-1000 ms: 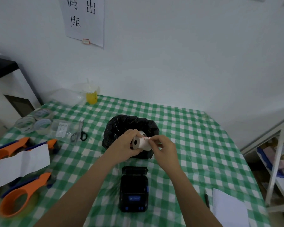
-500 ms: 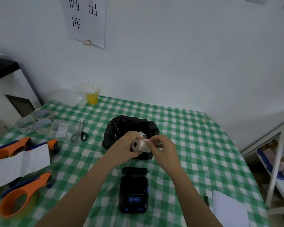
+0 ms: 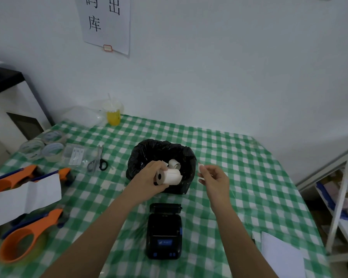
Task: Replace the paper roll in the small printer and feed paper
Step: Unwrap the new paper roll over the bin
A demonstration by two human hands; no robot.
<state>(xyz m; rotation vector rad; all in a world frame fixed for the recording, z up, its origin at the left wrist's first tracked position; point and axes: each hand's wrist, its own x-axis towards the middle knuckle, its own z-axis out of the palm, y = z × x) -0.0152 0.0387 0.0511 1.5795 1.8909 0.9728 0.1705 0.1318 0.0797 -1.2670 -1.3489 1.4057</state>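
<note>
Holding the paper roll (image 3: 168,176) tight in our left hand (image 3: 149,177) above the printer (image 3: 164,233) | right hand (image 3: 213,177) pinches a paper scrap (image 3: 200,167) | drop it in the bin (image 3: 189,157) first.

Dim, bluish, even light with faint shadows (wide-angle bending at the edges), slightly soft throughout.

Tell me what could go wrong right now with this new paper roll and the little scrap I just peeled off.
The paper roll in your left hand sits right above the open black bin; a slip could drop it in. The scrap pinched in your right hand could miss the bin.
</note>
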